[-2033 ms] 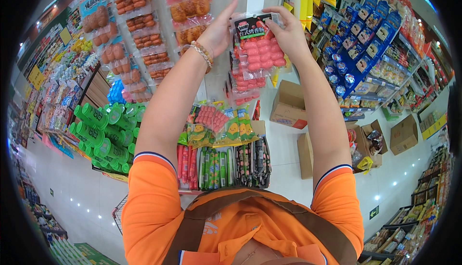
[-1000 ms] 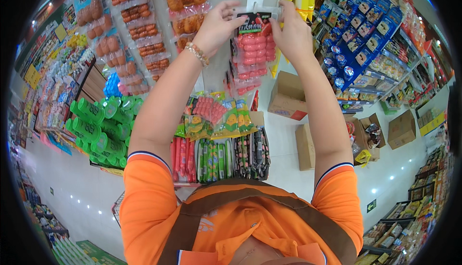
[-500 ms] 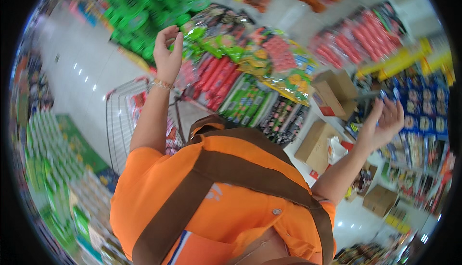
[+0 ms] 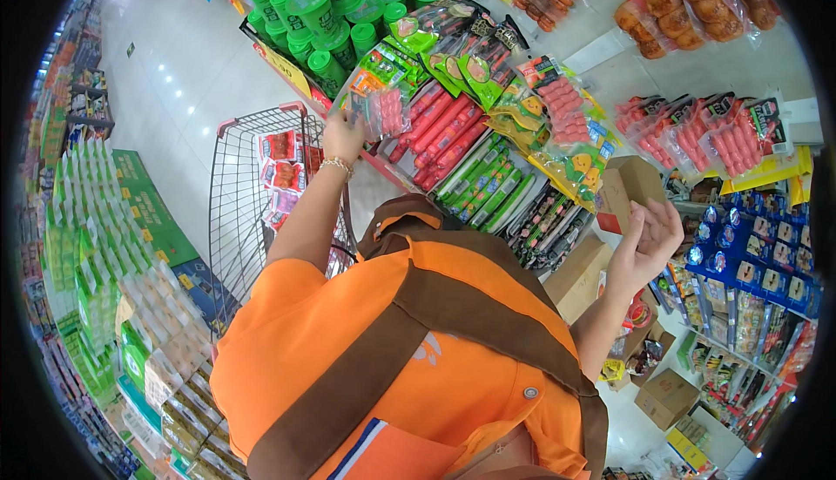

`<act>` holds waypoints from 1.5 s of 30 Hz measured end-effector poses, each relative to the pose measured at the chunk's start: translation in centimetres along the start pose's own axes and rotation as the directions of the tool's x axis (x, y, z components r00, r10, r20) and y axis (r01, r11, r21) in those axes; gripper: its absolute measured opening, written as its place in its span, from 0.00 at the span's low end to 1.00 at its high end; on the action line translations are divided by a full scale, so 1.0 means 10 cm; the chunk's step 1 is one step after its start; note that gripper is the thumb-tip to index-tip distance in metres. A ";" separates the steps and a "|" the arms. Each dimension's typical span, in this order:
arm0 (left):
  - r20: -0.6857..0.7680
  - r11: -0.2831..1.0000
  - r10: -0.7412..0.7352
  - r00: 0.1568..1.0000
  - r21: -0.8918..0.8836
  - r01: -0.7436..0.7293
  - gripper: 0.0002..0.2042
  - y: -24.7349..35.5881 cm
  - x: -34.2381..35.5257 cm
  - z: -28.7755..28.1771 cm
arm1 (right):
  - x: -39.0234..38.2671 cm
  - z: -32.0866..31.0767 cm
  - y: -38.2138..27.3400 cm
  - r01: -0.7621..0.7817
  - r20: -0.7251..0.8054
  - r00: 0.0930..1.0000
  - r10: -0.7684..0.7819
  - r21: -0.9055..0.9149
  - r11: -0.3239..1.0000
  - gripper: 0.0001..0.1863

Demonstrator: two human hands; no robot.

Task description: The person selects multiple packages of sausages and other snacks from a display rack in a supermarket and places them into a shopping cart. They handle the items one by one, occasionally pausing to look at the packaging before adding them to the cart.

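My left hand (image 4: 347, 140) grips the left edge of a clear packet of pink sausages (image 4: 387, 116) at a display box of red stick packs (image 4: 444, 140). Beside these lie green stick packs (image 4: 479, 185) and yellow-green packets (image 4: 575, 166). My right hand (image 4: 649, 240) holds nothing, its fingers loosely curved and apart, over a cardboard box (image 4: 634, 185). Pink sausage packs (image 4: 731, 145) hang at the upper right, below rows of brown snack packs (image 4: 679, 18).
A wire cart (image 4: 235, 179) with red packets inside stands left of me. Green tubs (image 4: 318, 23) are stacked at the display's top left. A blue hanging display (image 4: 758, 245) and more boxes (image 4: 662, 397) are on the right; stacked green-and-white goods (image 4: 104, 253) line the left.
My hands have left the hanging pink packs and come down apart. The view has swung right, showing the cart. My left hand has closed on a sausage packet lower down.
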State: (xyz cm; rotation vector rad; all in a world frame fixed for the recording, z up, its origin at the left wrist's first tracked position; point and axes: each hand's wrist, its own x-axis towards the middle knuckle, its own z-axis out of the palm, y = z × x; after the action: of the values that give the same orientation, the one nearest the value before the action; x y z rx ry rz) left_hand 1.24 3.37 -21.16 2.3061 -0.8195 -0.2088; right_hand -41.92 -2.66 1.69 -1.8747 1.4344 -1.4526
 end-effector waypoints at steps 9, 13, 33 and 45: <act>0.183 0.690 0.335 0.924 -0.716 -0.108 0.06 0.80 -0.07 -0.78 | -0.19 0.40 0.01 -0.045 0.236 0.971 0.032 0.051 0.998 0.18; 0.274 0.606 0.380 0.884 -0.795 -0.014 0.08 1.34 -0.52 -0.96 | -0.31 0.75 -0.16 0.078 0.470 0.877 -0.104 0.073 0.994 0.23; 0.402 0.360 0.354 0.844 -0.892 0.274 0.15 1.41 -1.67 -0.51 | -0.67 1.12 0.00 0.340 0.819 0.489 -0.301 0.139 0.930 0.17; 0.636 0.446 0.365 0.680 -0.760 0.472 0.13 1.33 -1.56 -0.59 | -0.57 1.03 0.04 0.350 0.741 0.549 -0.386 0.216 0.912 0.22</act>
State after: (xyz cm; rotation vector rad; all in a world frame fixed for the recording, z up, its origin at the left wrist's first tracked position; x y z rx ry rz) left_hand -15.64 8.44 -9.17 1.0883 -0.6899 -1.3725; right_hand -32.88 -0.75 -5.56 -2.4254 0.5859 -0.5861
